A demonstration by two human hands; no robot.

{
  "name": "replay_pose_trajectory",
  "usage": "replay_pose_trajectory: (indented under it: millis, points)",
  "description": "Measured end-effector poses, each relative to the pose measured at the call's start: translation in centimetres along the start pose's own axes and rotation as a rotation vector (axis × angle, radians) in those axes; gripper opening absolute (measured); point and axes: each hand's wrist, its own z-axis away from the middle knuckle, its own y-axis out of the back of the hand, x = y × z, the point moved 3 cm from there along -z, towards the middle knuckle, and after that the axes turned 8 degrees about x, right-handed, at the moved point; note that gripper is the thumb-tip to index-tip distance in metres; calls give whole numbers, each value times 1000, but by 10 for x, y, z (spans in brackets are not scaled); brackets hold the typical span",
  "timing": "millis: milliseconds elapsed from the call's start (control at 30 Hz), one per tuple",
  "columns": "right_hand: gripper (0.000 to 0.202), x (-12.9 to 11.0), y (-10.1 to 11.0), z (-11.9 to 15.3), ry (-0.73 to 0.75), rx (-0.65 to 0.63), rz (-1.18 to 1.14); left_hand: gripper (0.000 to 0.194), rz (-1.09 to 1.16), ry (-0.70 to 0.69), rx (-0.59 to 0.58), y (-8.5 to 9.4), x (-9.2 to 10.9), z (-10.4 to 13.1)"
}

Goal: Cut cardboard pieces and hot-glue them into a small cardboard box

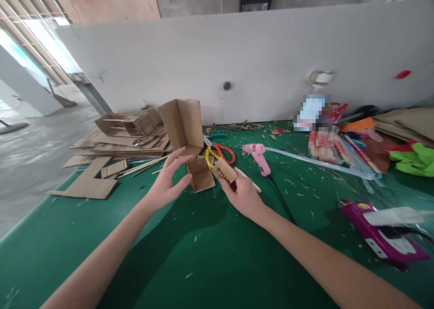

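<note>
My right hand (244,195) grips a small cardboard piece (225,169) with printed black digits, held over the middle of the table. My left hand (170,179) is open, fingers spread, just left of a small open cardboard box (201,175); whether a fingertip touches it I cannot tell. Behind the box stands a taller folded cardboard corner (182,124). Yellow-handled scissors (210,155) lie partly hidden behind the held piece, and red-orange scissors handles (228,153) show beside them. To the right, a pink glue gun (259,155) with a long clear glue stick rests on the table.
Stacked cardboard scraps (125,141) and thin wooden sticks (144,166) lie at the left of the green table (190,263). On the right are a purple device (379,232), packaged sticks (322,147) and green material (413,159). A white wall (190,60) borders the back.
</note>
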Motion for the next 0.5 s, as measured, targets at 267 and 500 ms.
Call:
replay_pose_trajectory:
  millis: [267,500]
  points:
    - [23,-13,0,5,-213,-558,-537,39,351,346,-12,-38,53,32]
    - [24,-6,65,-15,-47,-648,204,24,613,601,77,-38,40,41]
